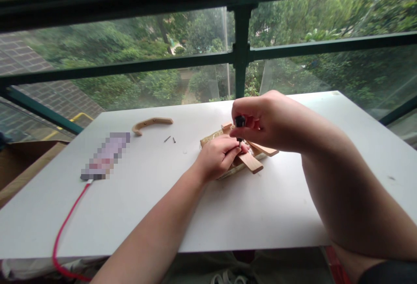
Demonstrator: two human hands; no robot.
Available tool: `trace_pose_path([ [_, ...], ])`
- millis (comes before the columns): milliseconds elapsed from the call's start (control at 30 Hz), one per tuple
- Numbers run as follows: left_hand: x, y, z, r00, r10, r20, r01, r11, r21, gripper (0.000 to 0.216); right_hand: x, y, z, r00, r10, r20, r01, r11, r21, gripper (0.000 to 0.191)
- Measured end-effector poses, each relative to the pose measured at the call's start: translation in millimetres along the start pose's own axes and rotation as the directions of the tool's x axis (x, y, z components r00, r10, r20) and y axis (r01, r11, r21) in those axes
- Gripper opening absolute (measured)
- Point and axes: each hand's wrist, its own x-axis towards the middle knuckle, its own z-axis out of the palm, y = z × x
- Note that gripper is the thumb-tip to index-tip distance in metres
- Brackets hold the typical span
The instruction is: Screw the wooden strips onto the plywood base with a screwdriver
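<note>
My right hand (pixel 260 119) is closed round the black handle of a small screwdriver (pixel 240 122), held upright with its tip pointing down at a wooden assembly (pixel 252 161) in the middle of the white table (pixel 208 206). My left hand (pixel 218 156) rests on that assembly, its fingers pinched together right at the screwdriver tip; what they pinch is too small to make out. The wooden assembly is made of flat strips lying on a light woven piece (pixel 210 137). Farther left lie a curved wooden piece (pixel 150 124) and two small screws (pixel 170 139).
A blurred-out flat device (pixel 106 156) lies at the table's left with a red cable (pixel 67 227) running off the front edge. A cardboard box (pixel 19 162) stands left of the table. Behind the table is a green-framed window (pixel 241 54) overlooking trees.
</note>
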Motion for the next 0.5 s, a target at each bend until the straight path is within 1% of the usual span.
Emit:
trace_pose_path([
  [133,-0.8,-0.6,1.1,1.000,0.000,-0.025,0.000,1.000,0.005,0.024,-1.7,-0.2,0.0,1.000,-0.021,0.004,0.021,1.000,0.004,0.017],
  [300,-0.1,1.2,0.4,0.999,0.018,-0.048,-0.017,1.000,0.018,0.022,-5.8,1.5,0.1,0.990,-0.097,0.107,0.087,0.992,0.097,0.026],
  [433,0.6,2.1,-0.9,0.999,0.016,-0.035,-0.015,1.000,0.026,0.023,-4.1,1.4,3.0,0.987,-0.102,0.126,0.093,0.993,0.077,0.016],
  [500,0.6,1.6,-0.9,0.999,0.014,-0.034,-0.013,0.999,0.029,0.023,-2.9,0.8,4.4,0.987,-0.104,0.127,0.094,0.992,0.080,0.014],
])
